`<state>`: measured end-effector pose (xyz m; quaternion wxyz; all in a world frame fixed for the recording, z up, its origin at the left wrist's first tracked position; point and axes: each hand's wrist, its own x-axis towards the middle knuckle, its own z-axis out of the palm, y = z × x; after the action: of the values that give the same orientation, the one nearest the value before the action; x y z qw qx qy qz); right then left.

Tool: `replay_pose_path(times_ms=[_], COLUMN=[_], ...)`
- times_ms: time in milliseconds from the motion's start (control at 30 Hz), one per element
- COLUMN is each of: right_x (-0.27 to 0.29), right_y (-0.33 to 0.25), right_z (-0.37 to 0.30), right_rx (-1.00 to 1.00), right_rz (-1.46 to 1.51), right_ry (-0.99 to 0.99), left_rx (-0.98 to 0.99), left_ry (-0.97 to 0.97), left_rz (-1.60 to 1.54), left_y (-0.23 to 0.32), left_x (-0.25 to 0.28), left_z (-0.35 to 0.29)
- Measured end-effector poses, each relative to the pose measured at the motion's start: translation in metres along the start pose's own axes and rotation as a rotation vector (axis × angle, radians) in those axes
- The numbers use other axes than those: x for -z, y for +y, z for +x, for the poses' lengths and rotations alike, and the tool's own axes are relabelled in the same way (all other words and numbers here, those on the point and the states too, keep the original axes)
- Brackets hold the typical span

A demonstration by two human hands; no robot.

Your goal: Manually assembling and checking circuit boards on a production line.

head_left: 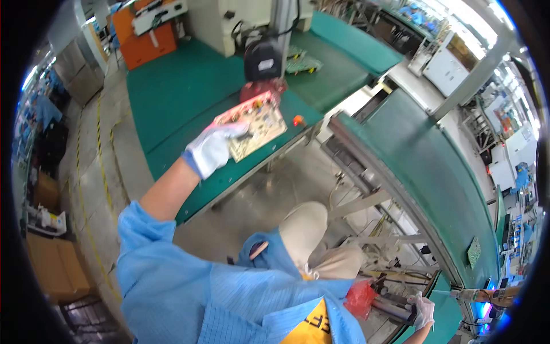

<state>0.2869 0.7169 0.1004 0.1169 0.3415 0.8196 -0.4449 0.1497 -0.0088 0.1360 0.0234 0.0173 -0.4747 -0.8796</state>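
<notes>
My left hand [209, 150], in a white glove, grips a tan circuit board [264, 127] by its near left edge, with the thumb side over its face. The board is tilted above the green table, and small components dot its surface. Just beyond it, a black boxy device [263, 60] is mounted on a metal post, and reddish light falls on the board's far edge. Far off at the lower right is my gloved right hand [423, 311], beside the dark end of a metal rail [392, 308]. Its fingers are small and unclear, so what it touches cannot be made out.
More green boards [302, 62] lie on the table behind the post. A small orange-red object [298, 120] sits near the table edge. On the right runs a green conveyor belt [424, 155] carrying one board [474, 252]. A red plastic bag [359, 299] hangs by the rail.
</notes>
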Motion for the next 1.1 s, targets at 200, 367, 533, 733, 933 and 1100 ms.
replay_pose_path(times_ms=[200, 367, 533, 733, 933, 1100], right_x=[-0.004, 0.016, 0.002, 0.010, -0.008, -0.013], right_y=[-0.046, -0.027, -0.002, 0.001, -0.006, -0.040], right_z=[-0.043, -0.035, 0.031, -0.005, -0.002, -0.037], right_rx=[0.049, 0.423, 0.206, 0.227, 0.153, 0.156], right_rz=[-0.266, -0.743, -0.223, -0.622, -0.392, -0.609], right_ry=[-0.079, -0.197, -0.061, 0.138, 0.546, 0.687], left_rx=[0.105, 0.130, 0.172, -0.067, -0.692, -0.576], left_ry=[0.050, 0.045, -0.161, -0.312, -0.232, -0.285], left_rz=[-0.182, -0.059, -0.094, 0.211, 0.972, 1.912], left_y=[-0.001, 0.004, -0.003, -0.019, -0.053, -0.088], left_x=[-0.002, -0.023, -0.052, -0.156, -0.108, 0.059], left_z=[-0.002, -0.010, 0.008, 0.131, 0.269, 0.390])
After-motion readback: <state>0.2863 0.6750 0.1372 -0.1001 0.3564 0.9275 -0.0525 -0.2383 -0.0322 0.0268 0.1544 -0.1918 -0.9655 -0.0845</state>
